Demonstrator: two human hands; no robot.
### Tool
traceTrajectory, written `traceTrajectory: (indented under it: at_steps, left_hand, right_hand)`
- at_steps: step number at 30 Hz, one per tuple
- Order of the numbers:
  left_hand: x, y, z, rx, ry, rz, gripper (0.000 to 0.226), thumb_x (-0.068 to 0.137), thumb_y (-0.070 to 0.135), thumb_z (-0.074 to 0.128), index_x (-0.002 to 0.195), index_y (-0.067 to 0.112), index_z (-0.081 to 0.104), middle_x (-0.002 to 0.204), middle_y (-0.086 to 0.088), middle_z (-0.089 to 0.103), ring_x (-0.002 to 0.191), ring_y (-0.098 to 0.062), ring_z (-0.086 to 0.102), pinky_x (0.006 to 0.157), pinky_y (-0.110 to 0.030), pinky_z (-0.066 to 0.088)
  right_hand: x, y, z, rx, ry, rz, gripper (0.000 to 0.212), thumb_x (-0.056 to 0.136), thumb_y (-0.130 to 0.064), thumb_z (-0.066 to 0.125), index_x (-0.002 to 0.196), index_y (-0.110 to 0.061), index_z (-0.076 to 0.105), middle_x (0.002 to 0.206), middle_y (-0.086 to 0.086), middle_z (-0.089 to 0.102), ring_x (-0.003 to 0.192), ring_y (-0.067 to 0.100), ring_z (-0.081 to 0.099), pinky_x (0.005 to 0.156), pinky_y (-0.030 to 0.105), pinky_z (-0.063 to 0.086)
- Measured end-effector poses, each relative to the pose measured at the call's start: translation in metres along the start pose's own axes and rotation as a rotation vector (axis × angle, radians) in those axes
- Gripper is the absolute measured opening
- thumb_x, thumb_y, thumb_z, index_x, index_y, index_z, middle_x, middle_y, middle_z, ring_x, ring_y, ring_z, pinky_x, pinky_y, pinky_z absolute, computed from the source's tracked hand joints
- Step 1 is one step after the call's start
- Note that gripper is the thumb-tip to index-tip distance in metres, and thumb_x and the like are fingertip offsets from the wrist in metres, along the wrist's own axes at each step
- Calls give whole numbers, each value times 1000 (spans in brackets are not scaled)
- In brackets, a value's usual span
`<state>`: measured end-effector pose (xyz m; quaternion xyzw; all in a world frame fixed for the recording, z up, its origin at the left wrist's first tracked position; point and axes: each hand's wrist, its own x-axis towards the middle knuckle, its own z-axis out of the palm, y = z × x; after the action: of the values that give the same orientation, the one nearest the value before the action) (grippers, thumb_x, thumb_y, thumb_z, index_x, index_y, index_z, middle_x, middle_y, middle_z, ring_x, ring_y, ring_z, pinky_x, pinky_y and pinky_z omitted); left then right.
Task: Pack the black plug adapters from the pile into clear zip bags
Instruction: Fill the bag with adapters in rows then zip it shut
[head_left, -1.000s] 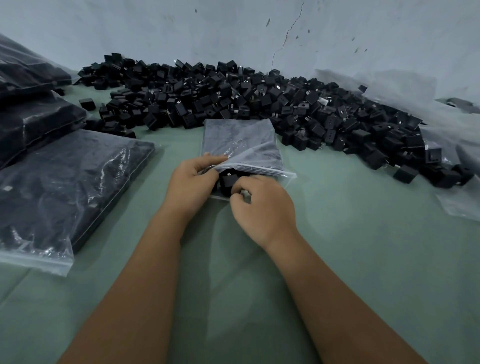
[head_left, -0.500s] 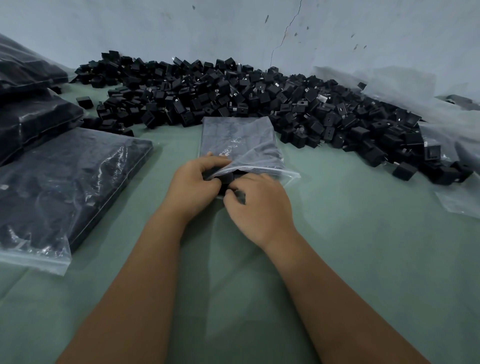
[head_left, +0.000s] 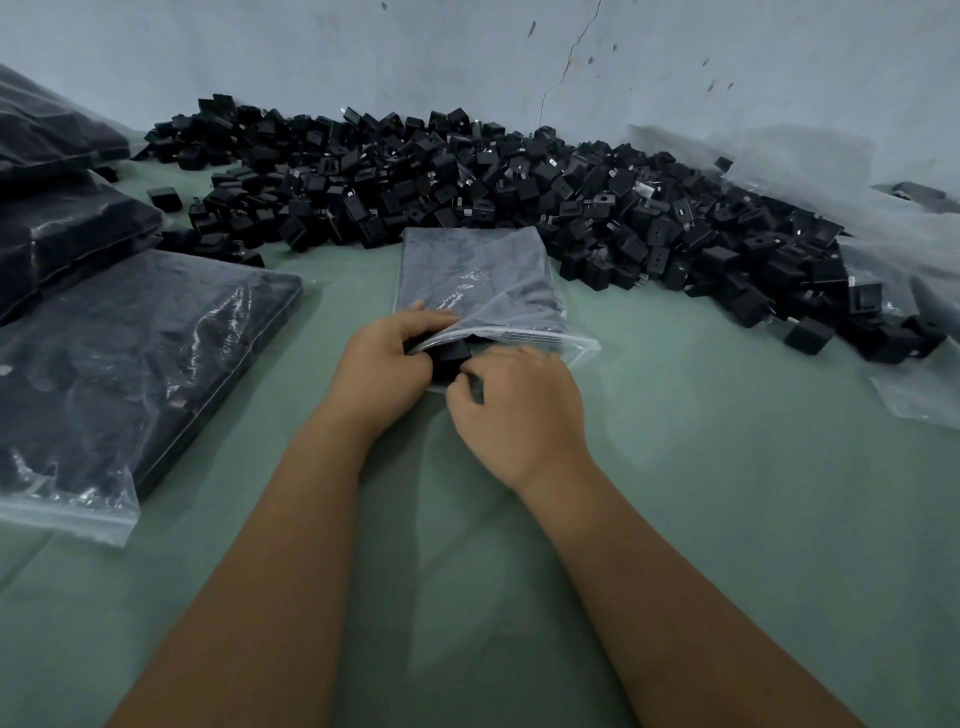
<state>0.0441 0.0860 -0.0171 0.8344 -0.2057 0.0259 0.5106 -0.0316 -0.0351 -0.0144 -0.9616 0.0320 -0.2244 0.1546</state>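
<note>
A clear zip bag (head_left: 478, 280) full of black adapters lies flat on the green cloth, its open mouth toward me. My left hand (head_left: 384, 369) grips the bag's mouth at its left side, thumb on the upper film. My right hand (head_left: 514, 405) pinches a black plug adapter (head_left: 452, 356) at the bag's opening, just under the lifted film. The big pile of black plug adapters (head_left: 519, 192) stretches across the back, right behind the bag.
A filled zip bag (head_left: 130, 358) lies at the left, with two more filled bags (head_left: 62, 228) stacked behind it. Empty clear bags (head_left: 893, 239) are heaped at the right against the pale wall. Green cloth (head_left: 727, 493) covers the surface.
Both hands stayed at the bag's mouth. The adapter under the film has slid further in, and my right fingers have closed in nearer my left hand.
</note>
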Motion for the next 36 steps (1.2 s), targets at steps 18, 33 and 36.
traceTrajectory:
  at_steps: [18,33,36]
  left_hand:
    - [0,1,0,33,5,17,56,77,-13,50,118,20,70,115,15,62,136,-1,39,107,-13,25]
    - [-3,6,-1,9,-8,5,55,78,-14,49,118,17,70,112,12,63,136,-1,39,105,-9,25]
    - [-3,6,-2,20,-9,3,55,78,-14,48,117,18,70,112,15,62,134,0,39,103,-9,24]
  right_hand:
    - [-2,-1,-1,46,39,-43,24,88,-30,50,76,-16,67,83,1,64,83,24,55,77,35,39]
    - [6,8,4,137,-117,-18,30,82,-39,51,108,-31,64,115,-11,62,107,18,48,96,34,38]
    - [5,7,4,145,-1,9,27,81,-33,54,103,-22,64,105,0,63,102,22,50,88,32,38]
